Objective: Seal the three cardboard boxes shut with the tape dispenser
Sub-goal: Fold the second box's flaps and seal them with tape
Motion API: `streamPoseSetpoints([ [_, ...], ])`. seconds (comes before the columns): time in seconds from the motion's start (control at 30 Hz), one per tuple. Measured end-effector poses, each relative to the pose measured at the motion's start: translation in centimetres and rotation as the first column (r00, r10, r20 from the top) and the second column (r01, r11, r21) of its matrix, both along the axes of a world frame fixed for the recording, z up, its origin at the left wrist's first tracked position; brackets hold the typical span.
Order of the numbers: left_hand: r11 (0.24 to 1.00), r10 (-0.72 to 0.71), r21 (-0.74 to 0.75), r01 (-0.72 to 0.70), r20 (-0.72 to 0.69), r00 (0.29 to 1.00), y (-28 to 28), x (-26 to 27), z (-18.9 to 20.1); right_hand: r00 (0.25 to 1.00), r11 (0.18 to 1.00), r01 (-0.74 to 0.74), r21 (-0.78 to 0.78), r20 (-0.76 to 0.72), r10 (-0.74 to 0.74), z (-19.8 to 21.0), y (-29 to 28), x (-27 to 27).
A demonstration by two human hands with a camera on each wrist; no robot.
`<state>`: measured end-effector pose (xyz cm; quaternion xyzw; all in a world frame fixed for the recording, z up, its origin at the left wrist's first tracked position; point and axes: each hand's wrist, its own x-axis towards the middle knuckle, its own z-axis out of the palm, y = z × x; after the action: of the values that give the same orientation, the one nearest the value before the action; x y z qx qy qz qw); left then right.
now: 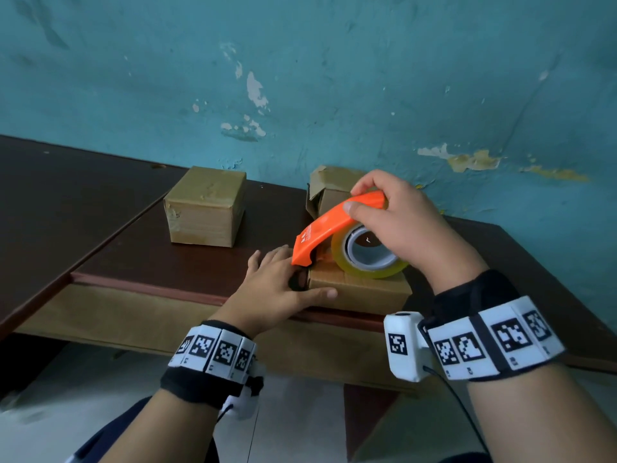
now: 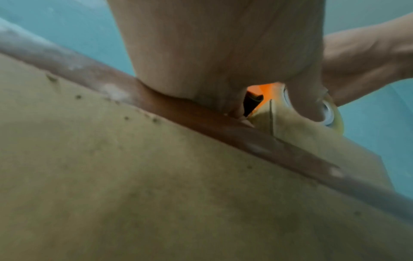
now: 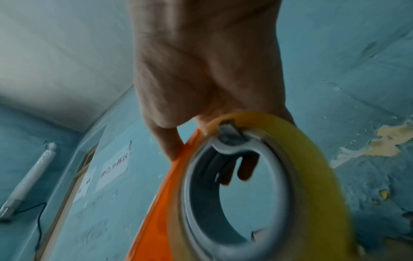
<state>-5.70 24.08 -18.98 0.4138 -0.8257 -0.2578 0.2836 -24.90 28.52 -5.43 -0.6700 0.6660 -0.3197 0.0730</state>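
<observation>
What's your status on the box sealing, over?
Right hand grips orange tape dispenser, nose down on near box. Left hand braces that box's left end. Back-right box flaps open. Nothing blocking.

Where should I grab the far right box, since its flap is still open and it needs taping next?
Probably grip the far right box by its body, from the left side. Its flap stands open there, and the right hand with the tape dispenser blocks its right side.

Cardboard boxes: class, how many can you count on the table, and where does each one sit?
3. One closed box stands far left; one box with loose flaps sits by the wall behind the right hand; one box lies at the near edge under the tape dispenser.
</observation>
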Motion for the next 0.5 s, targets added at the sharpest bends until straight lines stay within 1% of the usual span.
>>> streamPoseSetpoints([
  [0.07, 0.996, -0.051, 0.065, 0.059, -0.122, 0.991, -0.4, 0.0, 0.1, 1.0, 0.994, 0.028, 0.106, 0.009, -0.029, 1.2, -0.5, 0.4],
  [0.1, 0.991, -0.093, 0.085, 0.105, -0.132, 0.987, -0.7, 0.1, 0.0, 0.999, 0.987, 0.033, 0.157, 0.007, -0.035, 1.9, -0.8, 0.7],
  [0.17, 0.988, -0.126, 0.074, 0.133, -0.091, 0.988, -1.4, 0.3, -0.4, 0.997, 0.957, 0.059, 0.284, -0.058, -0.045, 3.1, -1.5, 1.4],
  [0.2, 0.99, -0.126, 0.059, 0.13, -0.06, 0.99, -1.7, 0.3, -0.7, 0.991, 0.935, 0.091, 0.343, -0.123, -0.052, 3.6, -1.8, 1.7],
  [0.27, 0.994, -0.103, 0.018, 0.104, -0.011, 0.995, -1.9, 0.3, -1.1, 0.963, 0.897, 0.179, 0.405, -0.258, -0.075, 4.4, -2.5, 2.5],
  [0.37, 0.995, -0.094, -0.044, 0.094, 0.011, 0.996, -1.9, 0.2, -1.8, 0.895, 0.847, 0.286, 0.447, -0.44, -0.071, 4.8, -3.5, 3.6],
  [0.43, 0.994, -0.093, -0.061, 0.093, -0.001, 0.996, -2.2, 0.2, -2.0, 0.825, 0.799, 0.357, 0.483, -0.565, -0.026, 5.1, -4.2, 4.4],
  [0.5, 0.993, -0.093, -0.068, 0.092, -0.008, 0.996, -2.2, 0.2, -2.1, 0.75, 0.759, 0.404, 0.511, -0.66, 0.045, 5.4, -5.2, 4.8],
])
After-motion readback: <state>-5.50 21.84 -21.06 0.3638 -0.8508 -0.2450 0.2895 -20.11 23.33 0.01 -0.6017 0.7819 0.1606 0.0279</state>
